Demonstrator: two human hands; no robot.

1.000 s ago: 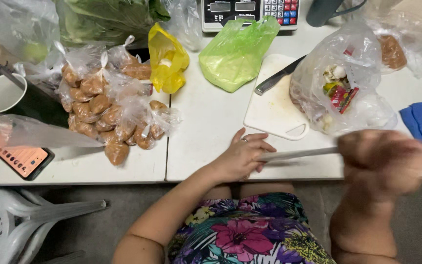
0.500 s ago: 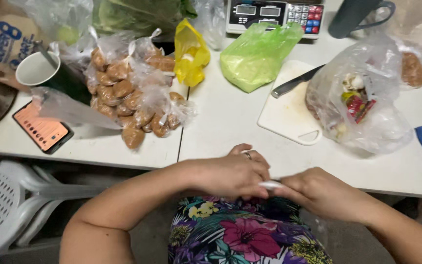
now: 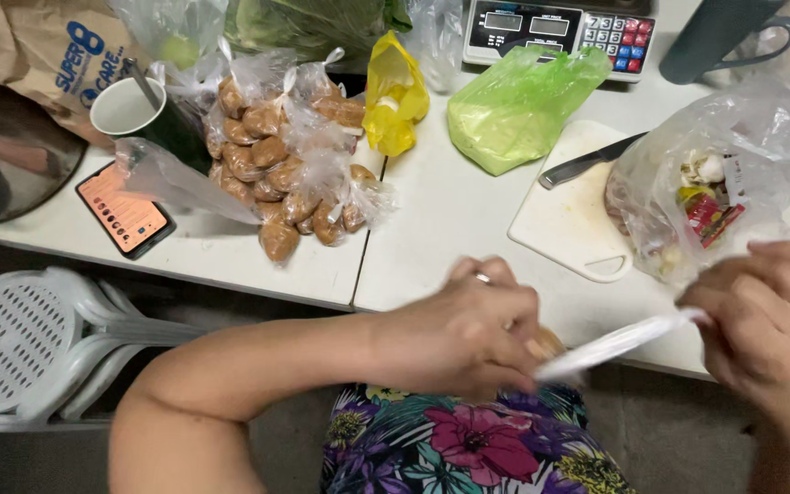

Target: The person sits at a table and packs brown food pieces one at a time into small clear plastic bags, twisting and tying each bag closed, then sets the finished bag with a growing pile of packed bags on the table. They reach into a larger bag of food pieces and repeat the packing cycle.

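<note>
My left hand (image 3: pixel 464 334) is closed around a small clear plastic bag with a brown piece just showing at its edge (image 3: pixel 546 345), held below the table's front edge. My right hand (image 3: pixel 770 316) pinches the other end of the bag's twisted neck (image 3: pixel 614 343), which is stretched taut between both hands. Both hands hover over my lap and a floral garment (image 3: pixel 477 448).
On the white table (image 3: pixel 441 220) lie tied bags of brown pieces (image 3: pixel 276 165), a yellow bag (image 3: pixel 395 96), a green bag (image 3: pixel 518 110), a white cutting board (image 3: pixel 569 220) with a knife (image 3: pixel 587 163), a clear bag of mixed items (image 3: pixel 706 183), a scale (image 3: pixel 560 32), a cup (image 3: pixel 130 110), a phone (image 3: pixel 125 210). White plastic chairs (image 3: pixel 29 338) stand at left.
My hands were together half a second ago; now the right hand has pulled away to the right, stretching the bag's neck. The view has shifted slightly.
</note>
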